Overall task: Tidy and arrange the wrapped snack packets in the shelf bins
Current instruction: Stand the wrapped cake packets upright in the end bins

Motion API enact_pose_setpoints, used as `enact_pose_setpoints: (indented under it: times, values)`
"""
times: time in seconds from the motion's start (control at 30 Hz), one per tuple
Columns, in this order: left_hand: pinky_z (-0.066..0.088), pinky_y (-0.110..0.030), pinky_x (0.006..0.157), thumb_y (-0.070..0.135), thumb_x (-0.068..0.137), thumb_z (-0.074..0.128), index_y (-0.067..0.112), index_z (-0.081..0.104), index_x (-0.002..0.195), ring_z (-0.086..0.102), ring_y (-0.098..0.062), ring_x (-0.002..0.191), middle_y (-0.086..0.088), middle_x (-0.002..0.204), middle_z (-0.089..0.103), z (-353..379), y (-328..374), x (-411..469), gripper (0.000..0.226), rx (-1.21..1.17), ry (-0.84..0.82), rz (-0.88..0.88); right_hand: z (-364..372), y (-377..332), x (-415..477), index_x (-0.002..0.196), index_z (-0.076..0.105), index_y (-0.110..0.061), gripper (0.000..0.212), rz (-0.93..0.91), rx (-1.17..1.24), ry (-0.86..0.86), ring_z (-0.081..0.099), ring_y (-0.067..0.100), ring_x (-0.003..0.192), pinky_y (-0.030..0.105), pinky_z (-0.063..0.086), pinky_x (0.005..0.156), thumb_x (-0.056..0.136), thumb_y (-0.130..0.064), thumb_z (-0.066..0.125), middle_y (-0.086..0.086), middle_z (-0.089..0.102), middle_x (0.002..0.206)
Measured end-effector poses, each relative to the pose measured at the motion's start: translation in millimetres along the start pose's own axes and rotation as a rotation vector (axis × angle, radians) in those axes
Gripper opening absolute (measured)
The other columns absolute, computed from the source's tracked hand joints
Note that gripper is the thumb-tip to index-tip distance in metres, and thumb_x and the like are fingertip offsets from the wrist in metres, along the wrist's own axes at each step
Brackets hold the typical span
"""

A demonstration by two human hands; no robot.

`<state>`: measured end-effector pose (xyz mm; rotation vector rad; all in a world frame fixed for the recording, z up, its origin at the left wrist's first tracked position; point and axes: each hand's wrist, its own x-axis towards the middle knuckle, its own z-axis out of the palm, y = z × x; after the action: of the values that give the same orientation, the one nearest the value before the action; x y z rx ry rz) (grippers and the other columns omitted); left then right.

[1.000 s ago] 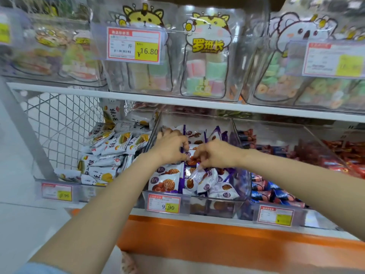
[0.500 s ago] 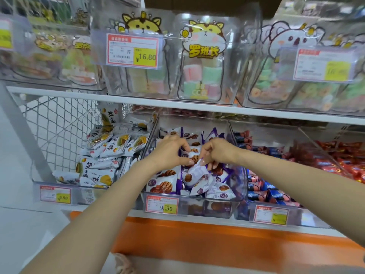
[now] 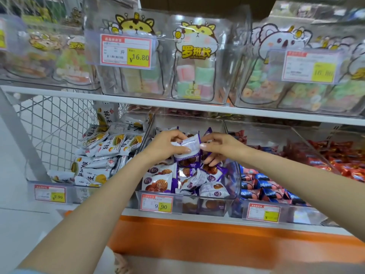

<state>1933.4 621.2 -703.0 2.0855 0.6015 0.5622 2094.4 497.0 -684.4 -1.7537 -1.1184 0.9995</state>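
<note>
One purple snack packet [image 3: 186, 148] has come up out of the pile. Half a second ago both hands were down among the packets, and now this one's lifted clear above the middle bin [image 3: 209, 209], held between them. The left hand [image 3: 167, 145] grips its left edge with the thumb laid across the front. The right hand [image 3: 221, 150] pinches the right edge, so neither hand is free. My read: it's been singled out to get turned or flattened and laid back in line, so this bin is only partly tidied.

The packet itself is a small pillow-type wrapper, white printed back showing up top and purple lower down, a bit crinkled between the fingers. Looks light and floppy.

Below it the other purple packets [image 3: 158, 182], the ones with the waffle picture, lie jumbled, some face up and some tilted. A 9.90 price tag [image 3: 157, 203] sits on the bin front. The left bin holds white-and-yellow packets [image 3: 98, 153], the right one blue packets [image 3: 262, 184], and there are marshmallow bags [image 3: 194, 76] on the shelf above.
</note>
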Motion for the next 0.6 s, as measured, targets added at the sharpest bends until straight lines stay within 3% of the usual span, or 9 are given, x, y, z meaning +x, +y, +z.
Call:
enact_pose_setpoints:
  times: [0.13, 0.27, 0.37, 0.43, 0.53, 0.6]
  values:
    - [0.049, -0.024, 0.080, 0.011, 0.073, 0.077, 0.013, 0.066, 0.099, 0.060, -0.009, 0.085, 0.006, 0.090, 0.065, 4.5, 6.7, -4.2, 0.028, -0.053, 0.014, 0.040, 2.1, -4.4, -0.6, 0.123, 0.052, -0.015, 0.045, -0.047, 0.102, -0.091, 0.071, 0.025, 0.074, 0.026, 0.059, 0.062, 0.082, -0.002, 0.067, 0.011, 0.068, 0.106]
    - [0.049, -0.021, 0.084, 0.019, 0.085, 0.066, 0.016, 0.059, 0.109, 0.059, -0.013, 0.098, 0.001, 0.103, 0.063, 0.9, 12.7, -5.0, 0.025, -0.214, -0.014, 0.011, -1.9, -5.6, 0.0, 0.096, 0.064, -0.007, 0.026, -0.138, 0.110, 0.048, 0.069, 0.016, 0.067, 0.022, 0.058, 0.067, 0.078, 0.011, 0.065, 0.012, 0.067, 0.090]
    - [0.052, -0.014, 0.073, 0.044, 0.091, 0.048, 0.017, 0.048, 0.120, 0.063, -0.013, 0.096, -0.002, 0.120, 0.059, -2.8, 17.9, -7.0, 0.040, -0.338, -0.014, -0.194, -8.9, -4.2, -1.3, 0.084, 0.065, -0.015, 0.033, -0.215, 0.038, 0.120, 0.065, 0.006, 0.067, 0.014, 0.052, 0.063, 0.076, 0.018, 0.062, 0.009, 0.066, 0.085]
    - [0.056, -0.018, 0.071, 0.048, 0.089, 0.048, 0.016, 0.043, 0.126, 0.069, -0.018, 0.087, -0.007, 0.119, 0.061, -3.4, 19.6, -8.2, 0.049, -0.489, -0.127, -0.345, -8.7, -2.7, -1.2, 0.082, 0.065, -0.013, 0.036, -0.254, 0.074, 0.112, 0.066, 0.001, 0.068, 0.012, 0.051, 0.062, 0.076, 0.022, 0.058, 0.003, 0.067, 0.088]
    - [0.058, -0.029, 0.077, 0.024, 0.089, 0.059, 0.012, 0.049, 0.116, 0.069, -0.022, 0.088, -0.013, 0.108, 0.066, -1.3, 20.4, -9.7, 0.032, -0.689, -0.249, -0.378, -3.6, -2.9, -2.5, 0.082, 0.066, -0.011, 0.032, -0.280, 0.101, 0.090, 0.067, 0.002, 0.074, 0.015, 0.054, 0.065, 0.079, 0.019, 0.058, -0.003, 0.066, 0.097]
    - [0.057, -0.030, 0.077, 0.010, 0.085, 0.065, 0.015, 0.050, 0.113, 0.066, -0.019, 0.089, -0.013, 0.108, 0.065, -0.3, 17.7, -7.9, 0.033, -0.591, -0.185, -0.311, -2.5, -2.2, -4.0, 0.085, 0.068, -0.012, 0.037, -0.260, 0.091, 0.085, 0.068, 0.006, 0.080, 0.018, 0.055, 0.070, 0.081, 0.021, 0.052, -0.001, 0.065, 0.105]
